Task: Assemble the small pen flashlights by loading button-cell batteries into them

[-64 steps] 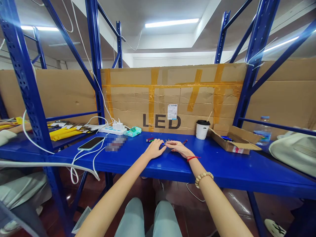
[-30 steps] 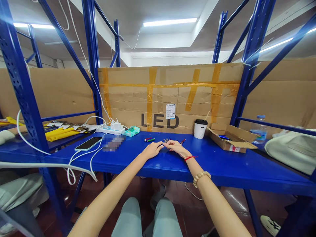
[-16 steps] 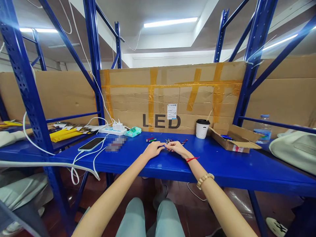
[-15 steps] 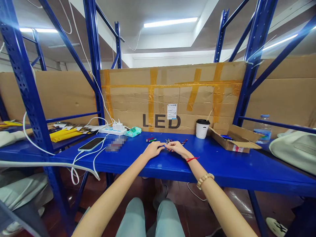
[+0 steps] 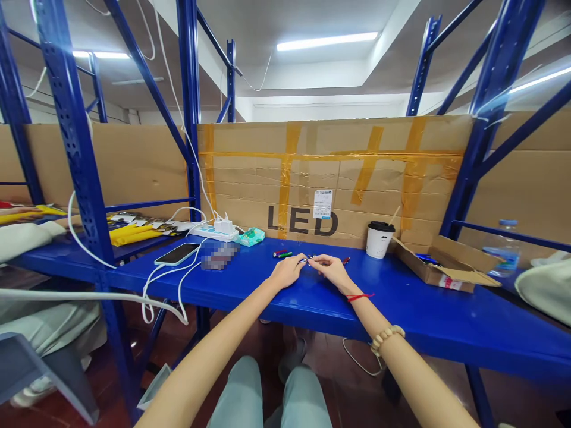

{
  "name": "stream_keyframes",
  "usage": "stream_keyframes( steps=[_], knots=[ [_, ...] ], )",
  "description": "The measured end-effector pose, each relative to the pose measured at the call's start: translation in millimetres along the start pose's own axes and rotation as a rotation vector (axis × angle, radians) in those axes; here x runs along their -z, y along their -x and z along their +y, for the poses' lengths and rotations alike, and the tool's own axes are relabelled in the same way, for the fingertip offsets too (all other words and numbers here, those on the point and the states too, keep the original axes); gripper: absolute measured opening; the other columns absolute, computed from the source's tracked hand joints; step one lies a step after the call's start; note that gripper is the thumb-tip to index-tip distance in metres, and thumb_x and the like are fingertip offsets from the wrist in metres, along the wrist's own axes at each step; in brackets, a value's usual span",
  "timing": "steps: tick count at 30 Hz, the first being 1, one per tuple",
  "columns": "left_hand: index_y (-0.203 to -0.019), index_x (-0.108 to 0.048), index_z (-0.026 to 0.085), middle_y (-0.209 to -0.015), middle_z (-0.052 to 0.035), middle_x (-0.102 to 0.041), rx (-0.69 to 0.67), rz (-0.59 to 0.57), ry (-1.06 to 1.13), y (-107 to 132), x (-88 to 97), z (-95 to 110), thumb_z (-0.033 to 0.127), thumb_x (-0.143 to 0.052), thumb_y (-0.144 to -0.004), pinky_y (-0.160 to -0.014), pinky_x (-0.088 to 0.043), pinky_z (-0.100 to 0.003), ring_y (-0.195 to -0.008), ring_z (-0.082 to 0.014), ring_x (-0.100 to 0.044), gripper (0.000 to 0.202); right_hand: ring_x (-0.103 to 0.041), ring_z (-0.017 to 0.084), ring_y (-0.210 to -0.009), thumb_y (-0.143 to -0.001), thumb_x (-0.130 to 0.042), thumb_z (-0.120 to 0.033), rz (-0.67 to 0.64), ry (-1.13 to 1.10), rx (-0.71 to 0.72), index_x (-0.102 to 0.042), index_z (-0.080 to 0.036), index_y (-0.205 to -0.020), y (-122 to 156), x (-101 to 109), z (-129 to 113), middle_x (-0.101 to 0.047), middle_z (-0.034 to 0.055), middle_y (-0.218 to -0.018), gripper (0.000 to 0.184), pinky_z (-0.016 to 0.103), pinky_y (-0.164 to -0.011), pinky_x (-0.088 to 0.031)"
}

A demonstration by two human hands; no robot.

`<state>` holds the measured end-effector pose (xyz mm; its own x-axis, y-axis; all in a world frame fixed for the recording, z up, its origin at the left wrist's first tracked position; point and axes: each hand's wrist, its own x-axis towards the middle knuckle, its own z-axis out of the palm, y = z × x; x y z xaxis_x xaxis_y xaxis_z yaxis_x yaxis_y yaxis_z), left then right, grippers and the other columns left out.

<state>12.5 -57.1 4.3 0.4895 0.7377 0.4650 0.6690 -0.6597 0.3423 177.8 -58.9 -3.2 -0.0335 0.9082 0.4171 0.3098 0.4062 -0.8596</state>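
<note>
My left hand [image 5: 288, 271] is pinched closed just above the blue tabletop [image 5: 401, 309], its fingertips at a small bluish piece too tiny to name. Close by on the right, my right hand [image 5: 329, 270] also pinches, its fingertips almost meeting those of the left. Several small shiny parts lie behind the fingers, partly hidden by them. Beyond my left hand rest a few short coloured sticks [image 5: 282, 254], red and green, their kind unclear. A dark reddish one [image 5: 345, 261] shows past my right hand.
At the back right stand a lidded paper cup [image 5: 377, 241] with a straw and an open cardboard box [image 5: 450, 279]. To the left are a phone [image 5: 177, 254] on white cables, a power strip [image 5: 214, 230] and a tissue pack [image 5: 252, 236]. A cardboard wall [image 5: 250, 178] closes the back.
The whole view has shifted, so things appear farther right. Both hands stay pinched together over nearly the same spot on the table.
</note>
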Motion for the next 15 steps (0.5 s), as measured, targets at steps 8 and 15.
stream_keyframes(
  steps=[8,15],
  knots=[
    [-0.105,-0.053,0.024,-0.105,-0.0014,-0.064,-0.004,-0.023,0.079,-5,-2.9,-9,0.029,-0.032,-0.091,-0.083,-0.045,-0.029,-0.097,-0.0177,-0.059,0.025,-0.045,0.009,-0.044,-0.054,-0.068,-0.058,0.034,0.075,0.195,-0.069,-0.014,-0.068,-2,-6,0,-0.062,0.0073,-0.075,0.046,0.027,-0.045,-0.038],
    [-0.104,-0.054,0.024,-0.106,0.0005,-0.064,-0.092,-0.064,0.124,-23,5.1,-13,0.026,-0.035,-0.090,-0.086,-0.043,-0.027,-0.098,-0.0156,-0.058,0.024,-0.048,0.010,-0.047,-0.064,-0.067,-0.052,0.078,0.236,0.331,-0.068,-0.016,-0.076,-9,4,-7,-0.063,0.0055,-0.073,0.038,0.027,-0.049,-0.041]
  ],
)
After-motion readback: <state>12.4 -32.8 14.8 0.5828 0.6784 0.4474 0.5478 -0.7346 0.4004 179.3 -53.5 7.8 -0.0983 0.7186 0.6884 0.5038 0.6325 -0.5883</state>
